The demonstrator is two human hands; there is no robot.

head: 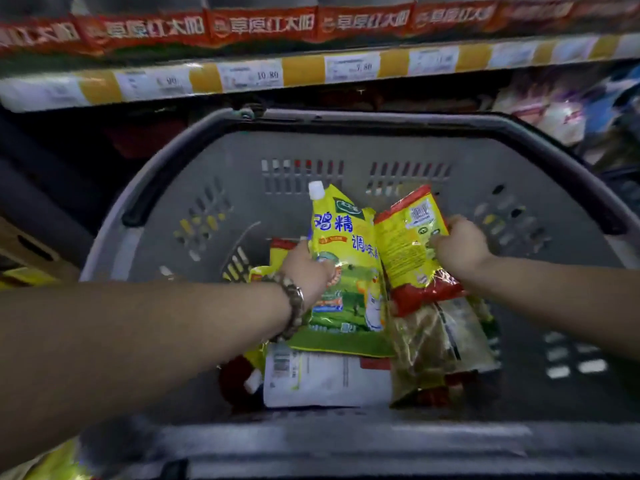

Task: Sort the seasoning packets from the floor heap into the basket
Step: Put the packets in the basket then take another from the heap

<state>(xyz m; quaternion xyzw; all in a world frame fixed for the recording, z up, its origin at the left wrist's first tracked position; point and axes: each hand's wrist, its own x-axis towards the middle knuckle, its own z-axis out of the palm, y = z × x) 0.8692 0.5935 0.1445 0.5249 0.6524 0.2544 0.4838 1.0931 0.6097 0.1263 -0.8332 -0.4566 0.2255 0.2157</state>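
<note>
Inside the grey basket (214, 157), several seasoning packets (322, 375) already lie on the bottom. The left hand (306, 271) grips a yellow-green spout pouch (346, 258). The right hand (460, 244) pinches a red-and-yellow packet (408, 237). Both are low over the pile, not yet released. The floor heap is mostly out of view, so the remainder cannot be judged.

The grey basket (235, 161) carries the seasoning packets. A white-backed packet (322, 379) lies on its bottom, with a brownish clear packet (426, 344) just right of that packet.

Both hands (308, 268) (460, 245) grip yellow seasoning packets (346, 271) inside grey basket (207, 161).
</note>
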